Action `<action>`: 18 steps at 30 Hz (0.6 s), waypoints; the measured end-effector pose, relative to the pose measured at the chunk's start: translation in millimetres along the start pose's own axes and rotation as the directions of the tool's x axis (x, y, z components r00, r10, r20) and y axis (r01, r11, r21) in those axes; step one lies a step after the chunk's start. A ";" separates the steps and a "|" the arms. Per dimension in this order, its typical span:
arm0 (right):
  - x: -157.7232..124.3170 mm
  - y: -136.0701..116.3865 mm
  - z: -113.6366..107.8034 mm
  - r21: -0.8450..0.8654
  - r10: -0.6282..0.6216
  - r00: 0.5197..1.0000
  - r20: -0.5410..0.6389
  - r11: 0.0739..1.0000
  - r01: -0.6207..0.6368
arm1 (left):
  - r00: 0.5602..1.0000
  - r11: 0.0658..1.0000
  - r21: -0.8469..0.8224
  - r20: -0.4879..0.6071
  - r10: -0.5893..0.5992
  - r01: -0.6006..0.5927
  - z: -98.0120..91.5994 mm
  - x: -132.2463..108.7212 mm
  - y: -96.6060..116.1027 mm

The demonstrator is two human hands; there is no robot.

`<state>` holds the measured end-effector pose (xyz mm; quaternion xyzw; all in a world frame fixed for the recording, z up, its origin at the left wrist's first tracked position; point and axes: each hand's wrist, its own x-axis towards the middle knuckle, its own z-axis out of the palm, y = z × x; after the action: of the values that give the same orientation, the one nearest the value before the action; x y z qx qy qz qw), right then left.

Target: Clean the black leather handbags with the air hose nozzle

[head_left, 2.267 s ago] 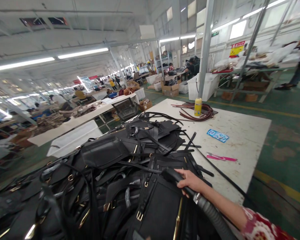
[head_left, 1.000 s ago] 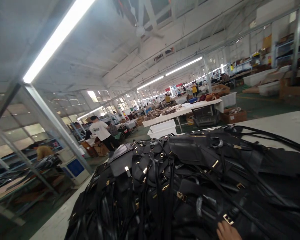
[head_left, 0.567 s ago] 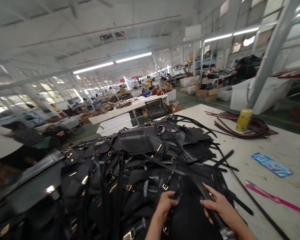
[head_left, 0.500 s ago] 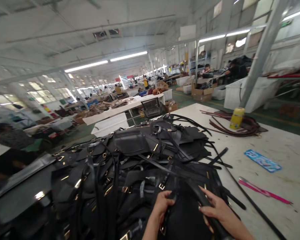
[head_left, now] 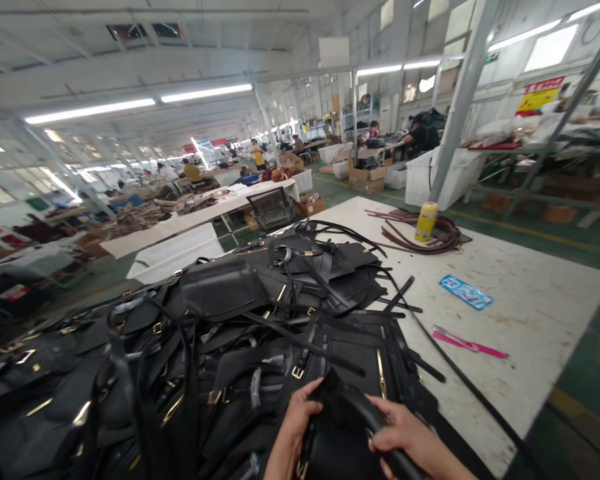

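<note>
My left hand (head_left: pixel 300 415) pinches the upper left edge of a black leather bag piece (head_left: pixel 336 440) at the bottom centre of the view. Around a thick black leather handle (head_left: pixel 367 417) on the same piece, my right hand (head_left: pixel 403 430) is closed, thumb on top and the other fingers partly hidden. A gold buckle (head_left: pixel 301 469) shows low at the piece's left edge. Beneath and beyond it lies a flat black panel with a gold zipper (head_left: pixel 381 373). A heap of black leather bag parts (head_left: pixel 225 287) with straps and gold buckles spreads to the left.
On the pale table (head_left: pixel 540 287) to the right lie a pink-handled tool (head_left: pixel 473 343), a blue patterned packet (head_left: pixel 466 292) and brown straps (head_left: pixel 405 243) beside a yellow bottle (head_left: pixel 427 221). A long black strap (head_left: pixel 473 373) hangs over the edge. A white bin (head_left: pixel 175 253) stands beyond the heap.
The view has turned to the right, so the table and heap appear further left. Both hands still hold the bag piece and its handle, and the zippered panel beyond shows more.
</note>
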<state>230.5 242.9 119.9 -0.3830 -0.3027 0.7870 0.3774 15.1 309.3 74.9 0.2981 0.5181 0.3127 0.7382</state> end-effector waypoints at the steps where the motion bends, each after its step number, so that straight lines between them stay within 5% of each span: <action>1: 1.2 1.0 -0.2 0.020 0.004 1.000 0.015 1.000 -0.004 | 1.000 1.000 -0.016 0.005 0.002 -0.002 -0.9 -0.2 -0.4; 7: 35.5 -7.2 -8.1 0.048 -0.064 0.997 -0.038 0.997 0.066 | 0.999 0.998 -0.058 0.051 0.012 -0.009 -6.2 -1.5 -2.2; 11: 22.0 -3.5 -7.0 0.065 -0.034 0.999 0.010 0.997 0.033 | 0.996 0.997 -0.078 0.088 0.019 -0.012 -8.2 -1.3 -2.3; 18: 9.7 -2.8 -3.5 0.022 -0.104 0.993 -0.054 0.994 0.105 | 0.999 0.975 0.217 0.002 0.037 -0.037 9.1 -15.3 -3.1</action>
<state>230.3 253.0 116.6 -0.3824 -0.3023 0.7595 0.4308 20.1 294.5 83.9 0.3862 0.5444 0.2683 0.6947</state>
